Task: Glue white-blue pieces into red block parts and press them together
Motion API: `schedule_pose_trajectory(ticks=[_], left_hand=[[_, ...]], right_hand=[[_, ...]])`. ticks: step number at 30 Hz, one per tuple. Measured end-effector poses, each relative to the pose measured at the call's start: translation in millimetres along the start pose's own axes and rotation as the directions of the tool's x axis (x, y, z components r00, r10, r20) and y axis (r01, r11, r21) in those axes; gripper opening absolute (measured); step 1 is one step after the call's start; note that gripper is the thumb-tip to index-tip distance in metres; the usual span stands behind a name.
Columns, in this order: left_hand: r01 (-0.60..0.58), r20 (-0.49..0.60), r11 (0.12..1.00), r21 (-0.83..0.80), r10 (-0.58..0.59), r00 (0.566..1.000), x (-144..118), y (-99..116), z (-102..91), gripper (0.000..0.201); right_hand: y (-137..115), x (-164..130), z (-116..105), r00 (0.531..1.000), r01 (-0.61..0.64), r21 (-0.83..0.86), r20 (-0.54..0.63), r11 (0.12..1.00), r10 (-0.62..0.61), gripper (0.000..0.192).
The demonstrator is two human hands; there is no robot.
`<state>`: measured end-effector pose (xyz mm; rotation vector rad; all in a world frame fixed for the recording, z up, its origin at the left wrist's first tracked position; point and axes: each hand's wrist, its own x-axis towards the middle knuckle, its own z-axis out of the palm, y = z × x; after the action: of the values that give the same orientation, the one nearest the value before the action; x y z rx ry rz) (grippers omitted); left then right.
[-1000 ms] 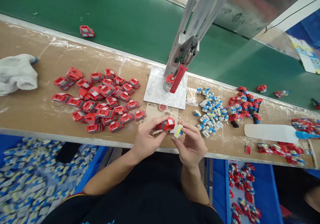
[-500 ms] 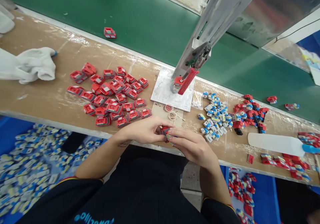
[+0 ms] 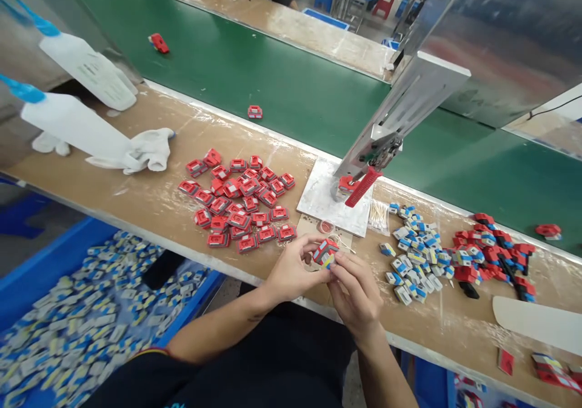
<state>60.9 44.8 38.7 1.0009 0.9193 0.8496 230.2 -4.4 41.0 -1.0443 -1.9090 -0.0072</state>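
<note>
Between my hands is a small red-and-grey plastic toy part (image 3: 324, 251) with blue and yellow at its lower right. My left hand (image 3: 293, 270) is closed on its left side, thumb below it. The fingers of my right hand (image 3: 357, 285) pinch its right side and hide some of it. Just beyond my hands lie a small round red pot (image 3: 325, 227) and a cotton swab (image 3: 346, 245). Left of them is a pile of red-and-grey parts (image 3: 240, 219); to the right is a pile of blue, white and yellow parts (image 3: 416, 253).
A lever press (image 3: 364, 187) stands on a metal plate (image 3: 313, 196), a red part under it. Behind runs a green conveyor belt (image 3: 291, 93) carrying a few parts. White bottles (image 3: 73, 123) and a glove (image 3: 152, 148) lie left; a blue bin (image 3: 91, 244) of parts sits below the table.
The head view has shifted, showing more of the far side and left. My hands have opened around the part, so more of it shows, and both still hold it.
</note>
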Motion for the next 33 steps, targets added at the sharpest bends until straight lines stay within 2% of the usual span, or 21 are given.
schedule_pose_trajectory(ticks=[2, 4, 7, 9, 11, 14, 16, 18, 19, 21, 22, 23, 25, 26, 27, 29, 31, 33], left_hand=[[-0.075, -0.075, 0.997, -0.032, 0.073, 0.995, 1, -4, -5.6, 0.062], [-0.160, -0.143, 0.984, -0.080, 0.148, 0.979, 5, -4, -18.7, 0.060], [-0.246, -0.225, 0.950, -0.190, 0.201, 0.953, 13, 5, -44.8, 0.061], [-0.273, -0.248, 0.932, -0.240, 0.213, 0.945, 15, 14, -61.1, 0.063], [-0.307, -0.275, 0.920, -0.241, 0.239, 0.931, 12, 21, -75.0, 0.063], [-0.345, -0.347, 0.923, -0.168, 0.272, 0.897, 1, 27, -91.8, 0.062], [-0.324, -0.375, 0.941, -0.102, 0.266, 0.888, -3, 29, -98.6, 0.061], [-0.274, -0.352, 0.960, -0.061, 0.236, 0.906, -3, 31, -100.1, 0.061], [-0.247, -0.325, 0.968, -0.051, 0.218, 0.920, -1, 31, -99.3, 0.062], [-0.204, -0.270, 0.978, -0.038, 0.186, 0.945, 2, 30, -97.1, 0.064], [-0.196, -0.254, 0.980, -0.034, 0.181, 0.950, 3, 29, -96.8, 0.065], [-0.198, -0.254, 0.980, -0.029, 0.184, 0.950, 3, 27, -97.7, 0.065], [-0.196, -0.259, 0.981, -0.008, 0.187, 0.948, 2, 26, -102.5, 0.063], [-0.192, -0.257, 0.981, 0.013, 0.189, 0.948, 2, 27, -105.8, 0.061], [-0.184, -0.243, 0.982, 0.043, 0.189, 0.951, 3, 30, -108.8, 0.059], [-0.164, -0.176, 0.979, 0.123, 0.184, 0.967, 11, 41, -111.5, 0.056], [-0.164, -0.083, 0.964, 0.208, 0.185, 0.979, 27, 57, -107.4, 0.055], [-0.185, 0.012, 0.942, 0.280, 0.189, 0.982, 49, 73, -98.0, 0.055]], right_hand=[[10, 0, 1, 1.000, -0.021, 0.050, -0.013, 0.999, 0.021, 0.049], [28, 11, -3, 0.992, -0.125, 0.118, 0.017, 0.985, 0.124, 0.045], [67, 41, -5, 0.950, -0.309, 0.171, 0.093, 0.936, 0.297, 0.034], [90, 59, -3, 0.927, -0.369, 0.242, 0.167, 0.897, 0.336, 0.031], [101, 71, -5, 0.909, -0.400, 0.347, 0.272, 0.848, 0.317, 0.029], [92, 90, -24, 0.915, -0.357, 0.548, 0.368, 0.757, 0.166, 0.025], [76, 117, -43, 0.952, -0.251, 0.635, 0.300, 0.731, 0.067, 0.037], [65, 155, -60, 0.981, -0.147, 0.604, 0.190, 0.783, 0.038, 0.058], [63, 175, -65, 0.988, -0.131, 0.548, 0.138, 0.826, 0.065, 0.065], [70, 201, -69, 0.993, -0.106, 0.467, 0.005, 0.878, 0.117, 0.064], [78, 204, -66, 0.987, -0.089, 0.429, -0.085, 0.899, 0.138, 0.058], [88, 199, -61, 0.973, -0.081, 0.389, -0.168, 0.918, 0.158, 0.048], [111, 170, -41, 0.941, -0.110, 0.288, -0.277, 0.951, 0.193, 0.032], [122, 151, -28, 0.936, -0.230, 0.246, -0.208, 0.942, 0.283, 0.031], [133, 132, -13, 0.907, -0.377, 0.201, -0.118, 0.904, 0.405, 0.034], [149, 101, 18, 0.809, -0.587, 0.143, 0.069, 0.796, 0.584, 0.047], [158, 86, 41, 0.736, -0.675, 0.143, 0.193, 0.723, 0.649, 0.055], [162, 81, 44, 0.717, -0.693, 0.178, 0.259, 0.698, 0.647, 0.051]])
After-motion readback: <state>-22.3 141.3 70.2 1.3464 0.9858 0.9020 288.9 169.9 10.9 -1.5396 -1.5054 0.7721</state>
